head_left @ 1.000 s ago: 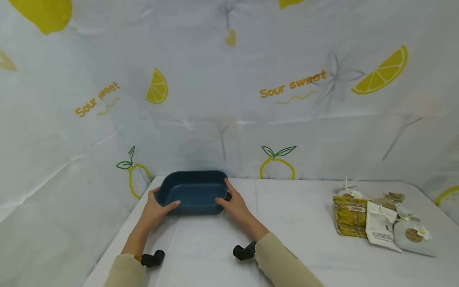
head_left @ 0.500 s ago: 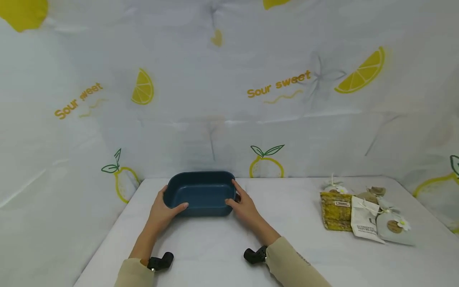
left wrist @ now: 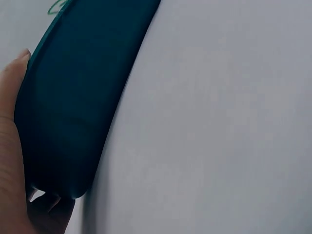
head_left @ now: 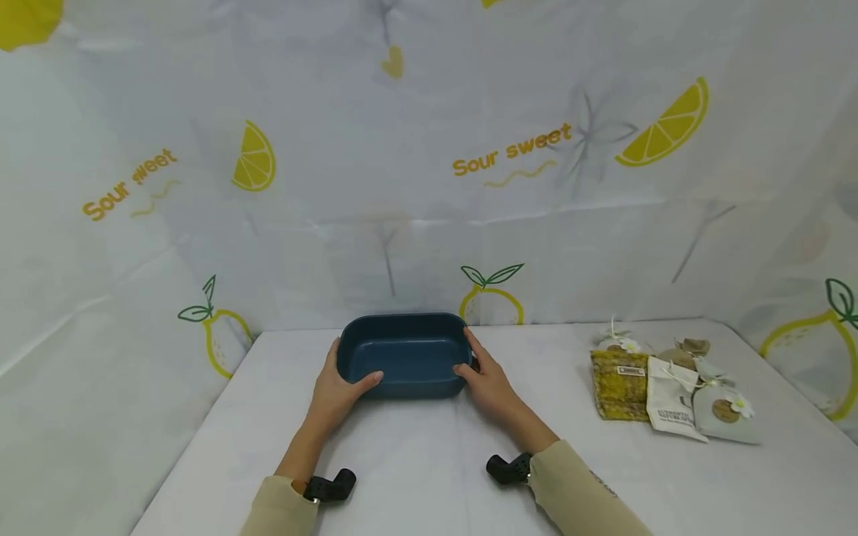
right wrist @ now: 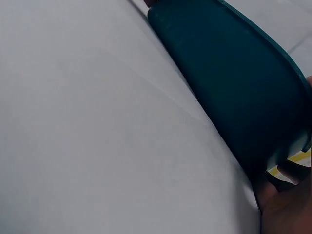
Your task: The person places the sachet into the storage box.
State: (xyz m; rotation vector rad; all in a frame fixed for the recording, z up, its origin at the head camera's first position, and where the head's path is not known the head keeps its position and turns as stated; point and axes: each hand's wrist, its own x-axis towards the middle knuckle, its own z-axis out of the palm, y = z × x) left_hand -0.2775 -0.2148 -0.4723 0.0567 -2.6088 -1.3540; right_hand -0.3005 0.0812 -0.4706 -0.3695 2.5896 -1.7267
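Note:
A dark blue rectangular baking dish [head_left: 407,357] with rounded corners stands upright near the back of the white table, nothing inside it. My left hand [head_left: 337,388] grips its left end, thumb over the front rim and fingers along the outer side. At the other end my right hand [head_left: 488,378] holds it, thumb on the front right corner. In the left wrist view the dish's wall [left wrist: 78,102] fills the space beside the hand. The right wrist view shows the wall [right wrist: 234,83] with its bottom edge close to the tabletop; whether it touches, I cannot tell.
Several small pouches lie at the right: a yellow-brown patterned one [head_left: 620,385], a white printed one [head_left: 673,398] and a grey one [head_left: 724,413] with a flower. A white sheet with lemon prints [head_left: 375,186] hangs behind the table [head_left: 415,461].
Both hands have moved the dish to the right along the back of the table, keeping the same hold. The head view has turned somewhat to the right. The pouches lie as before.

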